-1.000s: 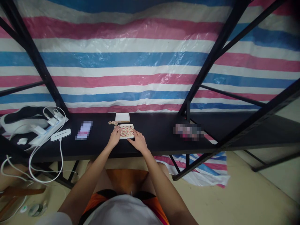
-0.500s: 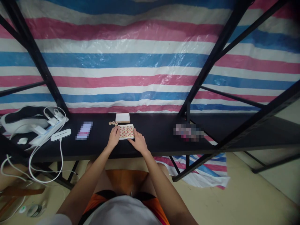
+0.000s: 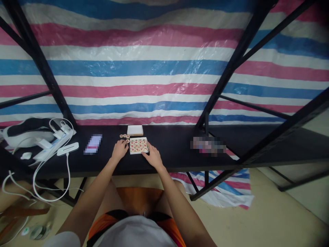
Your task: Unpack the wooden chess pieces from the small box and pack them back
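A shallow white box [image 3: 138, 153] lies on the black tabletop, filled with rows of round Chinese chess pieces [image 3: 138, 144] bearing red and dark characters. My right hand [image 3: 153, 156] grips the box at its right side, thumb near the front corner and fingers along the edge. Just left of the box, my left hand [image 3: 120, 150] is closed, its fingertips on a single chess piece [image 3: 128, 141]. Right behind that piece, several more round pieces [image 3: 124, 136] sit in a short row on the table. A white box lid [image 3: 135, 130] rests beyond them.
On the left lie a phone [image 3: 93, 144] with a blurred screen, a white device [image 3: 68, 149] on a cable and a power strip [image 3: 53, 142] with chargers. A blurred item [image 3: 207, 145] sits at right. Black frame posts [image 3: 228, 73] stand before a striped sheet [image 3: 138, 65].
My left hand has moved left, off the box's left side, and a chess piece now shows at its fingertips. My right hand stays on the box.
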Available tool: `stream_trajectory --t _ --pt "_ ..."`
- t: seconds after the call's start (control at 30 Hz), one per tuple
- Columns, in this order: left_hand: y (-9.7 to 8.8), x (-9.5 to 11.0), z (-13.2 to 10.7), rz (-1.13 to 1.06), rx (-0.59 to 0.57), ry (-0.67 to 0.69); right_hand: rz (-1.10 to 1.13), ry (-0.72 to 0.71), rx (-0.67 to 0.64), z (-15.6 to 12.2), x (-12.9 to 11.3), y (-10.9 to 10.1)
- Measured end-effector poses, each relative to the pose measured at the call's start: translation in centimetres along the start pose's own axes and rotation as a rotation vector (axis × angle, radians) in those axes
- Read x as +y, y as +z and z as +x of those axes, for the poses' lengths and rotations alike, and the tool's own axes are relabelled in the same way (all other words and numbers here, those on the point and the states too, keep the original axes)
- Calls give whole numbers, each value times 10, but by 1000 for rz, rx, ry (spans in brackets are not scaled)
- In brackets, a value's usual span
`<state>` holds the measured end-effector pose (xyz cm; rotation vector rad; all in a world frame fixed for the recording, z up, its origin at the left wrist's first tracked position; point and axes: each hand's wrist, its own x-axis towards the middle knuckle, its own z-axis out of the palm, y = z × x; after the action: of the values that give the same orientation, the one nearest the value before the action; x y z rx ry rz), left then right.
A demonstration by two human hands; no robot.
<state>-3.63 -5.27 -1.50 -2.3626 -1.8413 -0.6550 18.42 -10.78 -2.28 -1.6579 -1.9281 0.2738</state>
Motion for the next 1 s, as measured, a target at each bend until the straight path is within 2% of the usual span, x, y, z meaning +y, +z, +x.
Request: stream_trajectory --t 0.13,0.33,0.57,0.73,0.93,1.0 --pt "-2 2 -2 -59 55 41 13 -1 4 -1 0 -1" --pt "3 -3 0 -66 -39 64 17 0 1 -1 -1 -1" --pt "10 -9 1 -111 38 54 16 3 -1 -1 0 0" --pt "12 -12 2 -135 6 44 25 -7 13 -1 1 1" --pt "3 -10 10 -443 161 -13 35 -15 22 0 2 3" --pt "0 -5 18 -526 165 22 31 -12 20 1 3 4"
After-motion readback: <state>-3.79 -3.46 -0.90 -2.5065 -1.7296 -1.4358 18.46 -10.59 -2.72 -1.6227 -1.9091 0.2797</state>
